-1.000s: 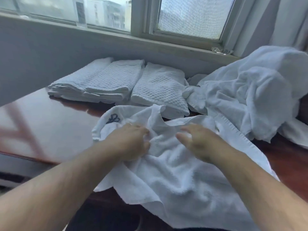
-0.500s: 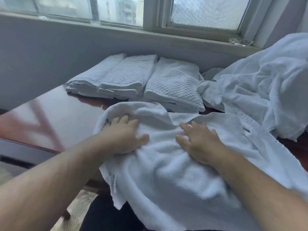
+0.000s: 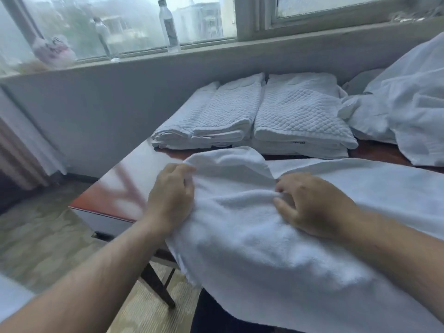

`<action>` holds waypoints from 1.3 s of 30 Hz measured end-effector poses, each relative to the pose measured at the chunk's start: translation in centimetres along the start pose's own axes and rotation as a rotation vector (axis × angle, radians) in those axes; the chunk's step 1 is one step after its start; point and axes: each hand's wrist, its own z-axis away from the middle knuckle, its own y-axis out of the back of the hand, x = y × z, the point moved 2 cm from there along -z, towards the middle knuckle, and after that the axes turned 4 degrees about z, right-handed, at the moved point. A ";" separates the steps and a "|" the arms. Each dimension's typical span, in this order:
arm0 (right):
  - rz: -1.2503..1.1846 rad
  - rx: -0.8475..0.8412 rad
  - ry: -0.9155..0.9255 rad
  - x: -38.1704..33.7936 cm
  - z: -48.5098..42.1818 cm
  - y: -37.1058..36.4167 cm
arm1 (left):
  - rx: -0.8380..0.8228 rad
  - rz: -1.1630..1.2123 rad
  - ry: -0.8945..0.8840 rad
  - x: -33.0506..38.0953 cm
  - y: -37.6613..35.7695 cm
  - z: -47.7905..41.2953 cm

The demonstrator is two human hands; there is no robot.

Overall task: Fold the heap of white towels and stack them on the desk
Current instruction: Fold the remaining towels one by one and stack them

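- The left hand (image 3: pixel 171 195) is curling its grip around the left edge of a loose white towel (image 3: pixel 252 248), with the fingers bunching the cloth where a rounded fold is rising.
- The right hand (image 3: pixel 310 203) is pinching a ridge of the same towel between thumb and bent fingers, well apart from the left hand, and the cloth is humping up between the two.
- The towel is lying across the near part of the worktop (image 3: pixel 134 179). Its far edge is running off to the right, and its near part is hanging over the near edge toward the person.
- Left of the towel, the glossy left corner of the worktop is showing bare, right out to its edge.
- Two folded stacks (image 3: pixel 240 111) of quilted white towels are sitting side by side at the back, touching each other and close to the wall (image 3: pixel 108 111). A narrow strip of wood is showing between them and the loose towel's far edge.
- The unfolded heap (image 3: pixel 408 104) is piling up at the far right and crowding against the right-hand stack.
- Two bottles (image 3: pixel 169 27) are standing on the sill (image 3: pixel 216 48) above.
- The floor (image 3: pixel 36 236) is lying open beyond the left edge.
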 end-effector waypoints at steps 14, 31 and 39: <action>0.088 -0.227 -0.219 -0.4 -4.5 -2.5 | -0.415 0.828 0.503 -2.0 3.9 -2.3; 0.075 -0.214 -0.181 0.8 -3.5 -2.1 | -0.188 -0.456 -0.092 2.9 2.3 -0.9; -0.113 0.100 -0.345 7.1 0.1 1.2 | -0.379 0.060 -0.506 11.6 -8.0 -0.5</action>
